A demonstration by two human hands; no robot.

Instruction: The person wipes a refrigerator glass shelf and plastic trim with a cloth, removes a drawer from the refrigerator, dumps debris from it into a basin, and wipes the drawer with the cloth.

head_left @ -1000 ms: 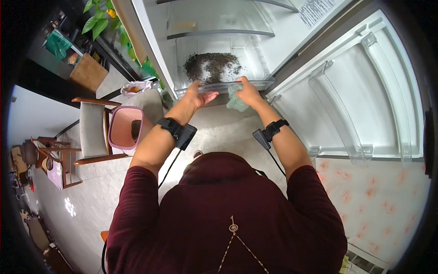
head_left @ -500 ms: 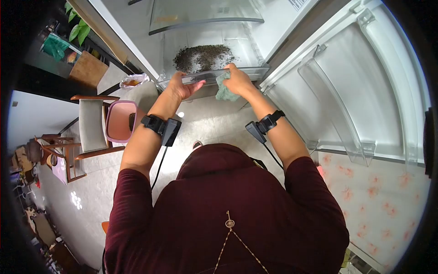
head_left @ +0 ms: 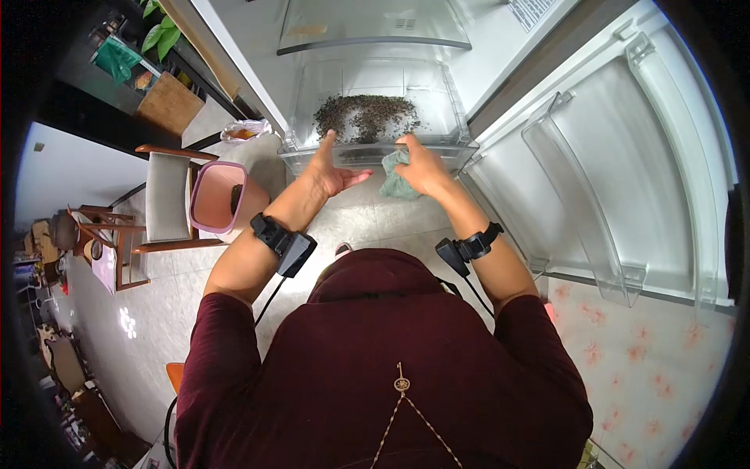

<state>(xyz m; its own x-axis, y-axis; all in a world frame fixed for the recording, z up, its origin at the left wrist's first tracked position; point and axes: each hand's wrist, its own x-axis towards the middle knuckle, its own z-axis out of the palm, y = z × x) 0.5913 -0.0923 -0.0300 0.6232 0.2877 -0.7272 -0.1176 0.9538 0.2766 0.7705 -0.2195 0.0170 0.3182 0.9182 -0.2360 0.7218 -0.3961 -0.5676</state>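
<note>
A clear plastic fridge drawer is partly pulled out, with dark dried flakes heaped on its floor. My left hand grips the left part of its front panel, thumb up over the rim and fingers stretched out below. In my right hand is a crumpled green cloth, hanging in front of the panel. The thumb side of that hand also touches the drawer's front rim, right of the middle.
The fridge door stands open at the right, with clear shelf bins. Above the drawer is a glass shelf. To the left are a pink bin with something dark inside, a wooden chair and a plastic bag.
The drawer has come farther out from under the glass shelf, toward me, with both hands at its front. The head view has shifted slightly.
</note>
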